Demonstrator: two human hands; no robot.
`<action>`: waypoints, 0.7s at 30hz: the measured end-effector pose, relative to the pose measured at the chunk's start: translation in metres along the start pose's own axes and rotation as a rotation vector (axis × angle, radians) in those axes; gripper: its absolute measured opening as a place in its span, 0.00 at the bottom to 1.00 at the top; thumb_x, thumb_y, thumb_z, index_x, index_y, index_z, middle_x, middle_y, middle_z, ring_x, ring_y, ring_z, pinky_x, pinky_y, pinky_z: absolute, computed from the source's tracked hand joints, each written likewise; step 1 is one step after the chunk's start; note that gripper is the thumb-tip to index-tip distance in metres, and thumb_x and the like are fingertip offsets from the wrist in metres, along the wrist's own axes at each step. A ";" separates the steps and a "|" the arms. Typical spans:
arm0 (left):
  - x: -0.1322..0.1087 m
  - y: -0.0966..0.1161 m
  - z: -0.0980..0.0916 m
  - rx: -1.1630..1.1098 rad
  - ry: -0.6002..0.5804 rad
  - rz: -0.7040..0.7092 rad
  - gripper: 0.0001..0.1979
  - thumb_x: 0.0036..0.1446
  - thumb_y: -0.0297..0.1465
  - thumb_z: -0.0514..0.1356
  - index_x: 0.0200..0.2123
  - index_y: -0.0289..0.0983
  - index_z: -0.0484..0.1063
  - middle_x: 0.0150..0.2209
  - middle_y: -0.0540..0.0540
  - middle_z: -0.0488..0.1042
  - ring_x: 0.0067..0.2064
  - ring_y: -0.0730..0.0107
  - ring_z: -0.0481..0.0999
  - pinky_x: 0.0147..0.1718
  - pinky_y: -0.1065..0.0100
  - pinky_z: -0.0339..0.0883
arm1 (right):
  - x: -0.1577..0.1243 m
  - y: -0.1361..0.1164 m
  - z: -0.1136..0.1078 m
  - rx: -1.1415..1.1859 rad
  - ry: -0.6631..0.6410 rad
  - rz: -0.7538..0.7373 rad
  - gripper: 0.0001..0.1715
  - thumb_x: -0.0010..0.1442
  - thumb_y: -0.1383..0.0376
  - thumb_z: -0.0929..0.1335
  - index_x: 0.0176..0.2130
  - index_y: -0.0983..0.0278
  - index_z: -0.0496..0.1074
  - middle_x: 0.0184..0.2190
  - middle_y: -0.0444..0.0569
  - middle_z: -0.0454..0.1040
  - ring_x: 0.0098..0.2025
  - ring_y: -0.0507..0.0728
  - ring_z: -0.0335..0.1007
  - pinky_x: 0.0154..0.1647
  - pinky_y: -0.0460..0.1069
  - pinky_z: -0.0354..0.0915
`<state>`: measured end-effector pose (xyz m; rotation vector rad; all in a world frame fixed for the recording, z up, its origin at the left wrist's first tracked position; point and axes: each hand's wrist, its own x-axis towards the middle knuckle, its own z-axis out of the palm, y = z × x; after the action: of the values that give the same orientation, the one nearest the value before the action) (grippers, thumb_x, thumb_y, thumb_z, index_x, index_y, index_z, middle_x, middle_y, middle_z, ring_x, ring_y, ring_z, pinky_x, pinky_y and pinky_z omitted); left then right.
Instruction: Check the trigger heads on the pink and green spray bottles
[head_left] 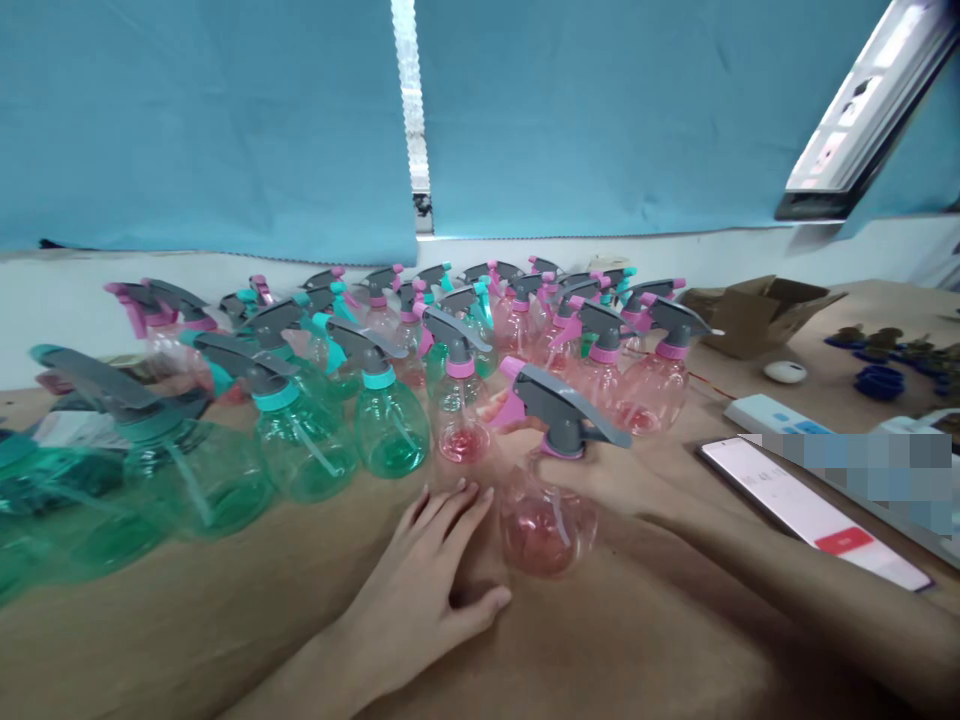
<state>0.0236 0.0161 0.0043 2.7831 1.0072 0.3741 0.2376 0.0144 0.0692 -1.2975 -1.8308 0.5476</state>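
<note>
A pink spray bottle [541, 520] with a grey head and pink trigger stands upright near the table's middle. My right hand [600, 470] is wrapped round its neck just under the spray head. My left hand [427, 575] lies flat on the brown table [225, 620] just left of the bottle, fingers stretched out and apart, thumb pointing toward the bottle's base, holding nothing. Behind them stand several pink spray bottles [652, 385] and several green spray bottles [390, 415], all upright in a crowd.
A phone [810, 510] with a lit screen lies at the right, beside a white power strip [772, 415]. A cardboard box [757, 310], a white round object [785, 371] and blue caps [881, 380] sit far right. Blue curtains [210, 120] hang behind.
</note>
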 end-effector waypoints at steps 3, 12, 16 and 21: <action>0.001 0.001 0.000 0.015 -0.001 0.002 0.27 0.58 0.43 0.57 0.58 0.40 0.62 0.60 0.40 0.62 0.60 0.49 0.60 0.57 0.47 0.52 | 0.001 0.002 0.003 0.139 -0.069 0.017 0.19 0.48 0.63 0.63 0.42 0.56 0.70 0.29 0.44 0.75 0.33 0.58 0.74 0.40 0.57 0.71; 0.001 0.000 0.003 0.033 0.013 0.016 0.23 0.61 0.42 0.55 0.56 0.40 0.65 0.60 0.41 0.63 0.60 0.51 0.59 0.57 0.47 0.52 | -0.002 0.008 0.008 0.213 -0.058 0.019 0.10 0.49 0.62 0.63 0.34 0.57 0.71 0.35 0.47 0.75 0.40 0.59 0.73 0.45 0.56 0.70; 0.002 0.002 0.001 0.045 -0.001 0.010 0.22 0.61 0.40 0.55 0.56 0.39 0.65 0.60 0.41 0.63 0.60 0.51 0.60 0.57 0.47 0.52 | -0.001 0.005 0.007 0.151 -0.033 0.049 0.12 0.47 0.61 0.63 0.35 0.56 0.70 0.30 0.46 0.75 0.39 0.61 0.73 0.43 0.58 0.70; 0.002 0.002 0.001 0.051 -0.001 0.011 0.22 0.61 0.40 0.55 0.56 0.38 0.65 0.59 0.41 0.63 0.60 0.51 0.60 0.57 0.47 0.53 | -0.001 0.005 0.008 0.110 0.024 0.060 0.14 0.47 0.58 0.63 0.35 0.56 0.69 0.30 0.46 0.74 0.37 0.60 0.73 0.40 0.59 0.70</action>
<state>0.0264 0.0159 0.0042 2.8349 1.0166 0.3534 0.2340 0.0163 0.0605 -1.2823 -1.7224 0.6529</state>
